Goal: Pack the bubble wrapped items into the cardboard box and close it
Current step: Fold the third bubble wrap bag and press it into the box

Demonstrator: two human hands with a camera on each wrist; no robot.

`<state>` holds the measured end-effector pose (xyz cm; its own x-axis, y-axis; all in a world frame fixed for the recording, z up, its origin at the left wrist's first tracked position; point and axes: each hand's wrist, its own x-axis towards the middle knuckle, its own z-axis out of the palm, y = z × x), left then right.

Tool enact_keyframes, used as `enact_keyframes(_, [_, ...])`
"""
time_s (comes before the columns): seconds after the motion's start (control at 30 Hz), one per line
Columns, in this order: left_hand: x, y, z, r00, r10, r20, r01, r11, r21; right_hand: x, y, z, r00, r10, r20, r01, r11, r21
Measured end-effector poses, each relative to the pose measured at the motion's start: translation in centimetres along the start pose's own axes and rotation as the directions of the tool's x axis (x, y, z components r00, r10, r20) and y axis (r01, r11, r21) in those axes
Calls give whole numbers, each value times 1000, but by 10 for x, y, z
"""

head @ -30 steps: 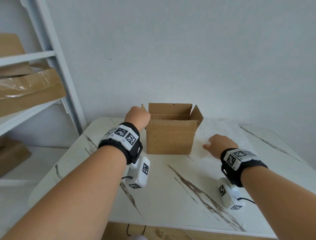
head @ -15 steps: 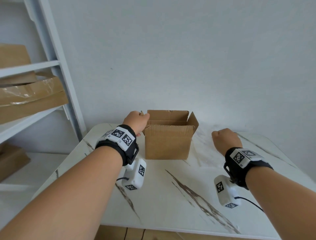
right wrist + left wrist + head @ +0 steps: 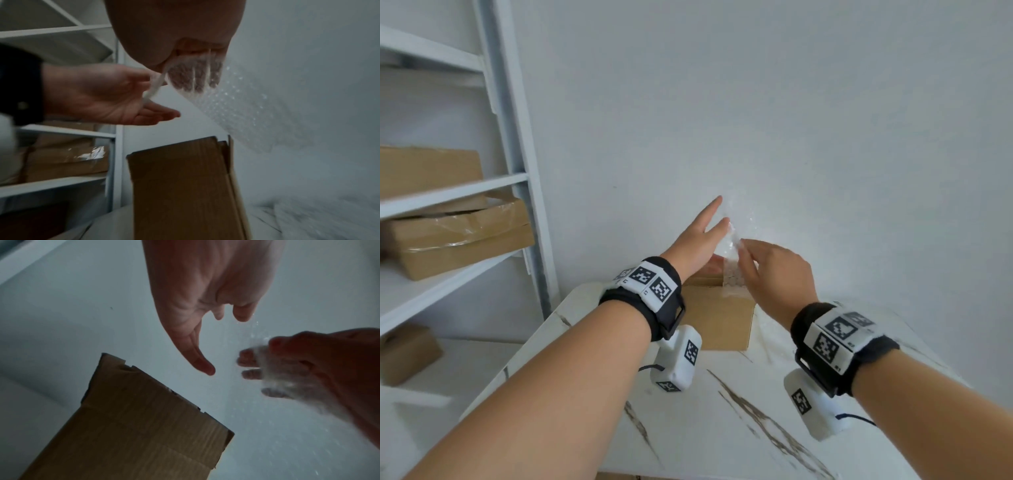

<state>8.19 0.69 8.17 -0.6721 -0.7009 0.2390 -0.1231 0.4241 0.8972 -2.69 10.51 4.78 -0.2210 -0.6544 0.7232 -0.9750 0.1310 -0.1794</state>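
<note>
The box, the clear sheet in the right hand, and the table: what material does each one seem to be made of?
Box: brown corrugated cardboard, matt; faint ribs and raw cut edges show in the wrist views.
Sheet: clear plastic bubble wrap, glossy; rows of small bubbles catch the light.
Table: white with brown veins, smooth and slightly shiny; it looks like marble, though it could be an imitation.

One open cardboard box [image 3: 717, 320] on the table [image 3: 722, 428], one bubble wrap sheet [image 3: 257, 113] above it, two hands, three boxes on the shelf [image 3: 455, 193] beside.
</note>
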Motion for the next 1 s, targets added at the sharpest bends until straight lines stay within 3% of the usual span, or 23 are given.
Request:
enact_keyframes(0.17, [-4, -18, -9, 990, -137, -23, 131, 977, -168, -14, -11, 11, 992, -7, 128, 9, 1000, -15])
enact_keyframes(0.27, [-6, -33, -15, 984, -172, -38, 173, 984, 35, -20, -16, 16, 980, -17, 199, 13, 1000, 19])
enact_keyframes(0.33, [-9, -37, -18, 988, -125, -88, 137, 979, 149, -22, -17, 17, 965, 10, 261, -19, 999, 31])
enact_keyframes(0.43, [-13, -38, -26, 987, -112, -111, 128, 981, 147, -17, -7, 19, 963, 97, 251, -126, 987, 102])
enact_keyframes(0.5, [-15, -42, -34, 983, -139, -117, 155, 978, 141, -12, 8, 17, 921, 200, 334, -233, 971, 60])
enact_keyframes(0.57, [-18, -46, -41, 978, -170, -122, 181, 980, 88, -8, 18, 12, 842, 311, 441, -382, 921, 80])
enact_keyframes(0.63, [-21, -51, -45, 979, -175, -106, 181, 982, 56, -8, 25, 10, 794, 348, 498, -482, 860, 169])
enact_keyframes(0.8, [-26, -61, -45, 982, -176, -74, 175, 984, -21, -13, 32, 19, 791, 430, 436, -597, 698, 395])
enact_keyframes(0.93, [-26, -62, -49, 984, -143, -105, 138, 989, -47, -9, 35, 18, 763, 427, 484, -639, 610, 469])
enact_keyframes(1.0, [-26, -60, -51, 986, -121, -118, 110, 989, -95, -8, 35, 14, 763, 423, 489, -639, 611, 467])
